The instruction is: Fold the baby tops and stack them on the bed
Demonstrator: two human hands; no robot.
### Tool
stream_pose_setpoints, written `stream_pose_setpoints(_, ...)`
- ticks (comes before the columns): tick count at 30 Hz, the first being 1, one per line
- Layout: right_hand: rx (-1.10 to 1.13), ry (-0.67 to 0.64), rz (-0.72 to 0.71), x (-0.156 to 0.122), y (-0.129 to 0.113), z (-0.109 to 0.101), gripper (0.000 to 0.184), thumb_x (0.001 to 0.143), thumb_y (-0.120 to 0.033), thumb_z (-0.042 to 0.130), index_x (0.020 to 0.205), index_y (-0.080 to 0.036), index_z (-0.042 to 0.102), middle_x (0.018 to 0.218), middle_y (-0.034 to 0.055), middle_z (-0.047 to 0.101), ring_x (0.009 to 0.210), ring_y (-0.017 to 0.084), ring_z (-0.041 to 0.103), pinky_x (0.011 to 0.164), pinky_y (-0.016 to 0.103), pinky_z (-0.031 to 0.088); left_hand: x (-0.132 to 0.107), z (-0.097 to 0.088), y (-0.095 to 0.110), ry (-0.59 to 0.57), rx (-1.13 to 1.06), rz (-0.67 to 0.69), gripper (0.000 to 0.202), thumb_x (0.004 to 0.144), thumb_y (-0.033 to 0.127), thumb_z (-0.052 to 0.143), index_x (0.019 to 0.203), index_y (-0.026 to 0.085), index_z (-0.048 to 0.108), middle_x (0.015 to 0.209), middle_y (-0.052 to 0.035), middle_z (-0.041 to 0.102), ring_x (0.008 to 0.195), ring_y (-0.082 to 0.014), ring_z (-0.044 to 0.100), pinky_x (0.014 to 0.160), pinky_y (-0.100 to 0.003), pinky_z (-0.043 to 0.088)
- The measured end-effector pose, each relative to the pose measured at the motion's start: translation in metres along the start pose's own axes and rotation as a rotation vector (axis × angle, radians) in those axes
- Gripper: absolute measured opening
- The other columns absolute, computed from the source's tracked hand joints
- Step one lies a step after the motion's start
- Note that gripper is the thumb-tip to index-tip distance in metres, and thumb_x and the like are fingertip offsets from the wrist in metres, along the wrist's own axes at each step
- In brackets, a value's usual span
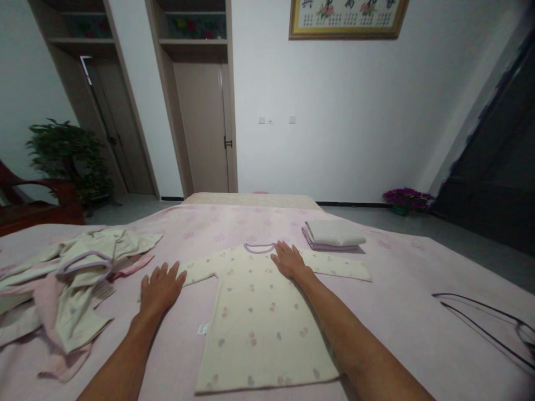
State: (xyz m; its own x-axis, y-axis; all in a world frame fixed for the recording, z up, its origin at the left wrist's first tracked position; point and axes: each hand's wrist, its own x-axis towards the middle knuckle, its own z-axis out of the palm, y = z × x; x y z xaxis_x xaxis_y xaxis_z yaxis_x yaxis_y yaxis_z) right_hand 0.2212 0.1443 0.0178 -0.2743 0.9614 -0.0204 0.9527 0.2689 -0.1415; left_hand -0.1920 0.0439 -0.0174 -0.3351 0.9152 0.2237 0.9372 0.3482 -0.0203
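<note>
A cream long-sleeved child's shirt [254, 317] with a lilac neckline and small heart-like prints lies spread flat in front of me, sleeves out to both sides. My left hand [162, 284] rests with fingers stretched over the end of the left-side sleeve, covering its cuff. Near the neckline, my right hand [289, 260] lies flat on the shirt's shoulder, fingers extended. Neither hand grips anything. A small white label [203, 329] sticks out from the shirt's left side seam.
Crumpled children's clothes [79, 295] lie in a heap at the left. Folded white and lilac clothes [334, 234] form a stack behind the right sleeve. Eyeglasses [480, 317] lie at the right. Everything sits on a pink flowered cloth [397, 312].
</note>
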Motion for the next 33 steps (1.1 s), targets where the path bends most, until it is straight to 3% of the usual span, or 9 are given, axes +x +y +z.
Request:
stream_pose_setpoints(7, -0.012, -0.022, 0.089, 0.006, -0.006, 0.000, 0.069, 0.100, -0.052, 0.019, 0.159, -0.015, 0.017, 0.166, 0.0068, 0.008, 0.153, 0.021, 0.003, 0.121, 0.045, 0.002, -0.002, -0.002, 0.001, -0.004, 0.003, 0.006, 0.059, 0.099, 0.048, 0.025, 0.151, 0.023, 0.041, 0.156, -0.0158, 0.038, 0.142, -0.0364, 0.035, 0.111, -0.056, 0.023)
stream_pose_setpoints(15, -0.049, 0.070, 0.229, -0.007, -0.027, 0.007, 0.071, 0.100, -0.047, 0.016, 0.157, -0.004, 0.019, 0.165, 0.0158, 0.010, 0.153, 0.027, 0.004, 0.119, 0.049, -0.006, -0.003, -0.006, 0.003, -0.018, 0.004, -0.001, 0.059, 0.100, 0.048, 0.025, 0.151, 0.024, 0.041, 0.157, -0.0157, 0.037, 0.143, -0.0360, 0.034, 0.111, -0.056, 0.022)
stream_pose_setpoints(22, 0.032, 0.018, 0.121, -0.033, -0.041, 0.009, 0.076, 0.099, -0.055, 0.019, 0.158, -0.008, 0.018, 0.166, 0.0128, 0.008, 0.153, 0.026, 0.003, 0.121, 0.045, -0.001, -0.001, -0.004, 0.001, -0.050, -0.043, -0.013, 0.060, 0.100, 0.050, 0.025, 0.152, 0.024, 0.039, 0.159, -0.0156, 0.034, 0.145, -0.0360, 0.030, 0.113, -0.056, 0.019)
stream_pose_setpoints(33, -0.030, 0.056, 0.044, -0.061, -0.012, 0.008, 0.073, 0.100, -0.054, 0.019, 0.157, -0.008, 0.023, 0.165, 0.0134, 0.013, 0.153, 0.024, 0.007, 0.121, 0.045, 0.001, -0.003, -0.007, 0.002, -0.070, -0.045, -0.015, 0.061, 0.099, 0.050, 0.026, 0.153, 0.024, 0.037, 0.160, -0.0148, 0.032, 0.146, -0.0347, 0.028, 0.114, -0.055, 0.017)
